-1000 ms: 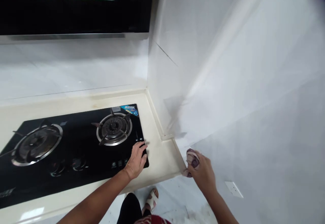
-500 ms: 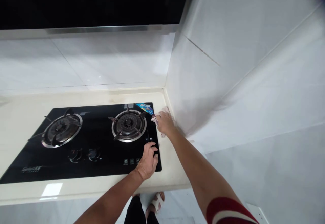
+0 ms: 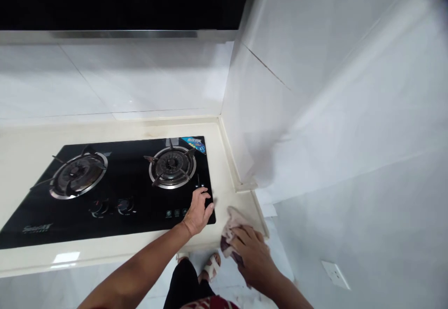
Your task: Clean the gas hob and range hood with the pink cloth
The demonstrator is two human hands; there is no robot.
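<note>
My left hand (image 3: pixel 199 211) rests on the right side of the black glass gas hob (image 3: pixel 147 220), just in front of the right burner (image 3: pixel 171 167). Its fingers are loosely bent and apart from the thumb, with nothing in them. At the front right corner of the cream countertop (image 3: pixel 224 178), my right hand (image 3: pixel 252 253) presses on a pale pink cloth (image 3: pixel 235 220) with a dark purplish part. The cloth lies bunched under the fingers, partly over the counter's front edge. My palm hides some of it.
The left burner (image 3: pixel 79 176) and two control knobs (image 3: pixel 125 205) are on the hob. A black range hood (image 3: pixel 122 5) hangs above. White wall panels (image 3: pixel 315 113) rise on the right, with a socket plate (image 3: pixel 335 274) low down. My sandalled feet (image 3: pixel 212 267) stand below the counter.
My right hand has drawn the cloth from beside the hob's back right corner toward me, to the counter's front right corner. My left hand stays on the hob. The view has shifted slightly.
</note>
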